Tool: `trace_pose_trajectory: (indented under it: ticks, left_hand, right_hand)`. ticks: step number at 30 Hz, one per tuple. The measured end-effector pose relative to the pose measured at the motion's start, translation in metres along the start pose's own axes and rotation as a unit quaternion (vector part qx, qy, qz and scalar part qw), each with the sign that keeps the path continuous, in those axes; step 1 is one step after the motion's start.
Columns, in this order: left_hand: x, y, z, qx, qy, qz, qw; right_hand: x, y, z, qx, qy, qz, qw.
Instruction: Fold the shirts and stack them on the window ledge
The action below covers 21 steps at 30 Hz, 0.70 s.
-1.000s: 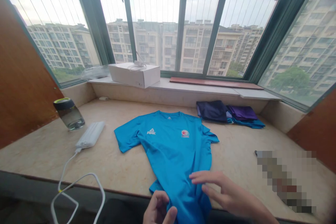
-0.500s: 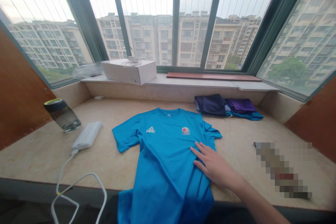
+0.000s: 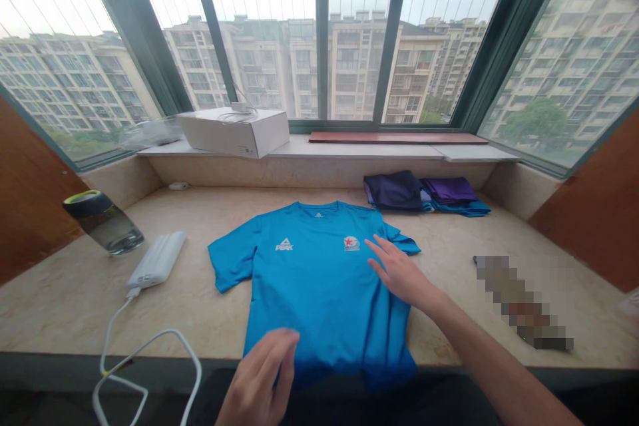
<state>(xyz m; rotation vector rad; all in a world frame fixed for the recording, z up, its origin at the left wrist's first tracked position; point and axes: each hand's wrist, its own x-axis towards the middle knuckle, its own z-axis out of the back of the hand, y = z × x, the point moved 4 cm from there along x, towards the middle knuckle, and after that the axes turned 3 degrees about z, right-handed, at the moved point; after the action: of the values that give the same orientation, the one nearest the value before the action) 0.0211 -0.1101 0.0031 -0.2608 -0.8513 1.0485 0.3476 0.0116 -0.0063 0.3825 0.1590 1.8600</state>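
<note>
A blue T-shirt (image 3: pixel 314 279) with a PEAK logo and a round badge lies front side up on the stone sill, its lower part hanging past the front edge. My right hand (image 3: pixel 399 273) rests on the shirt's right side, below the badge, with fingers spread. Over the shirt's lower left part is my left hand (image 3: pixel 264 373), its fingers bent and pressed together; whatever they hold, if anything, is hidden. The shirt's right sleeve end is partly folded.
Folded dark clothes (image 3: pixel 394 190) and purple and blue ones (image 3: pixel 449 192) lie at the back right. On the left are a bottle (image 3: pixel 107 223) and a white power bank (image 3: pixel 157 259) with a cable. A blurred-out object (image 3: pixel 524 306) lies at right.
My left hand has come into view at the bottom. My right hand has moved a little up the shirt. The shirt's lower part is flatter and its hem has risen.
</note>
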Motion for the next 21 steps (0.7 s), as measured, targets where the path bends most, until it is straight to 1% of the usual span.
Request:
trace_pose_trajectory:
  ticks: [1,2,4,6,8,11,13,15,17,19,21]
  left_hand:
    - [0.030,0.000,-0.008,0.038,0.012,-0.029,0.999]
    - [0.059,0.004,-0.016,0.088,0.031,-0.027,0.995]
    - [0.112,0.020,-0.030,0.196,0.064,0.014,0.978]
    - [0.151,0.045,-0.039,0.285,0.120,0.061,0.949]
    - [0.177,0.075,-0.044,0.325,0.177,0.111,0.922]
    - [0.202,0.118,-0.045,0.328,0.234,0.171,0.899]
    - [0.213,0.139,-0.046,0.314,0.252,0.187,0.896]
    - [0.221,0.152,-0.049,0.302,0.247,0.183,0.902]
    - [0.226,0.161,-0.052,0.286,0.228,0.164,0.916]
    - [0.229,0.169,-0.053,0.254,0.216,0.152,0.931]
    - [0.232,0.179,-0.051,0.218,0.199,0.157,0.943]
  right_hand:
    - [0.003,-0.007,-0.004,-0.008,0.016,-0.005,1.000]
    - [0.004,-0.014,-0.008,-0.015,0.033,-0.008,0.999]
    - [0.004,-0.028,-0.010,-0.012,0.052,-0.010,0.999]
    - [0.004,-0.044,-0.003,0.004,0.035,-0.022,0.999]
    - [0.008,-0.060,0.010,-0.007,0.006,-0.059,0.998]
    - [0.021,-0.082,0.027,-0.068,-0.018,-0.116,0.991]
    - [0.030,-0.091,0.031,-0.088,-0.025,-0.135,0.987]
    - [0.036,-0.095,0.030,-0.088,-0.037,-0.144,0.985]
    - [0.040,-0.094,0.025,-0.082,-0.053,-0.148,0.984]
    - [0.043,-0.094,0.021,-0.067,-0.072,-0.150,0.984]
    - [0.044,-0.098,0.019,-0.044,-0.095,-0.157,0.982]
